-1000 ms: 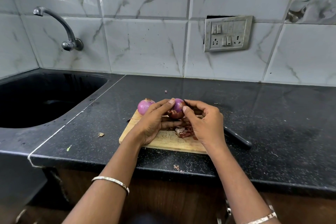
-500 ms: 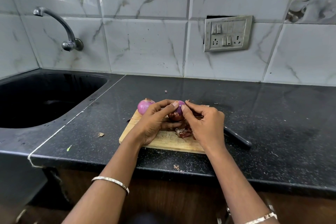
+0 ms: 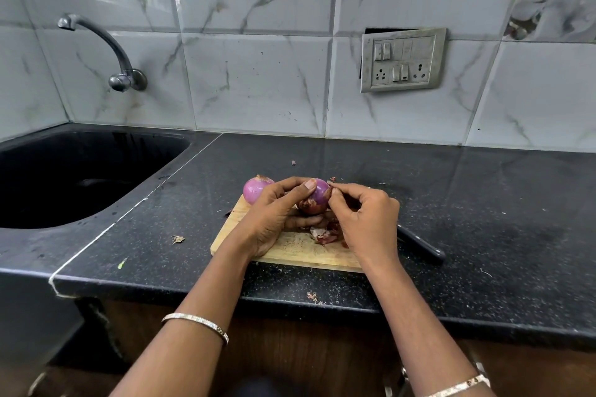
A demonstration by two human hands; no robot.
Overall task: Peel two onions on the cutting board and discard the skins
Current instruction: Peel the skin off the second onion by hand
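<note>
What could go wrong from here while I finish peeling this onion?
1. The knife lies right beside the right hand, its blade end hidden behind it; a careless move could catch it.
2. The second onion sits at the far corner of the cutting board and might roll off toward the sink.
3. Loose skins on the board could scatter onto the counter.

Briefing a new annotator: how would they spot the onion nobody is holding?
Find the wooden cutting board on the black counter. At its far left corner, behind the left hand, sits the loose onion. It is smooth pink, while the held onion has brown skin on it.
</note>
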